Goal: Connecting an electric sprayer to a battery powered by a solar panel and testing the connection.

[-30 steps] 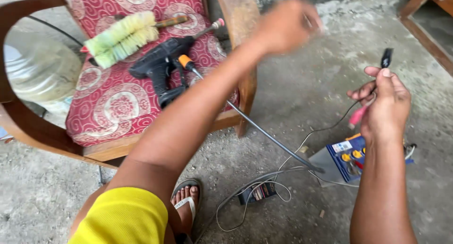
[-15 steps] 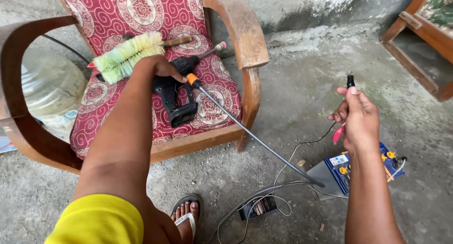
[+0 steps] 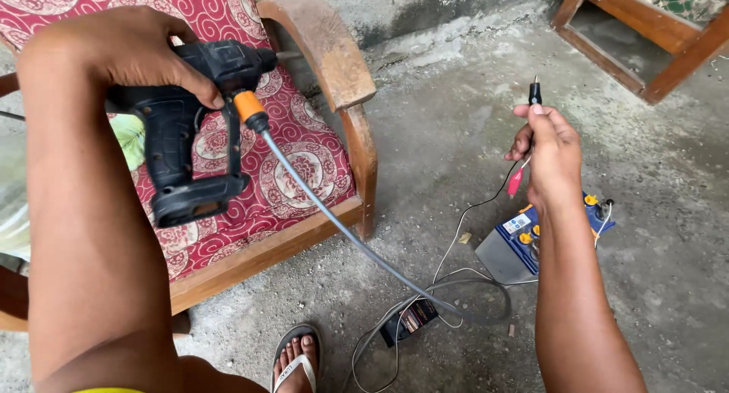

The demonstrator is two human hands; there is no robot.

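Spray gun (image 3: 190,127), black with an orange collar, at ten o'clock in the view: it is held above the chair seat, its grip pointing down. The left hand (image 3: 125,51) is closed over the top of its body, fingers wrapped down the near side. A grey hose (image 3: 342,226) runs from the orange collar down toward five o'clock and loops on the concrete floor (image 3: 456,119).

Nearest the viewer, at six o'clock, a foot in a sandal (image 3: 295,359). Just beyond it, a small black box (image 3: 408,321) lies among thin wires. At three o'clock, a blue battery (image 3: 531,237) with yellow caps stands on the floor. Above it the right hand (image 3: 550,146) is curled shut, pinching a black clip (image 3: 535,93) that points up; a red clip (image 3: 515,182) hangs below the fingers.

Behind the gun, a wooden armchair (image 3: 326,51) with a red patterned cushion (image 3: 288,157). At one o'clock, farthest off, a wooden frame (image 3: 645,59).
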